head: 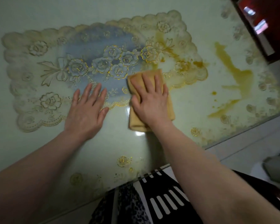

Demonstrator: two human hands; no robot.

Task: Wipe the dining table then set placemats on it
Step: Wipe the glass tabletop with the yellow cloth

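A lace-edged placemat (58, 65) with a blue rose centre lies flat on the pale glossy dining table (39, 143). My left hand (86, 110) rests flat on the mat's near edge, fingers straight and spread. My right hand (150, 101) presses flat on a folded tan cloth (170, 110) that lies half on the mat's right part and half on the bare tabletop. A yellow-brown spill (236, 75) streaks the table to the right of the cloth. Smaller stains of the same colour (160, 38) mark the mat's right end.
The table's near edge (152, 172) runs diagonally just in front of my body. Its right edge borders a dark red piece of furniture (257, 21) at the top right. Pale floor tiles (249, 147) and a grey object (276, 168) lie beyond the table's corner.
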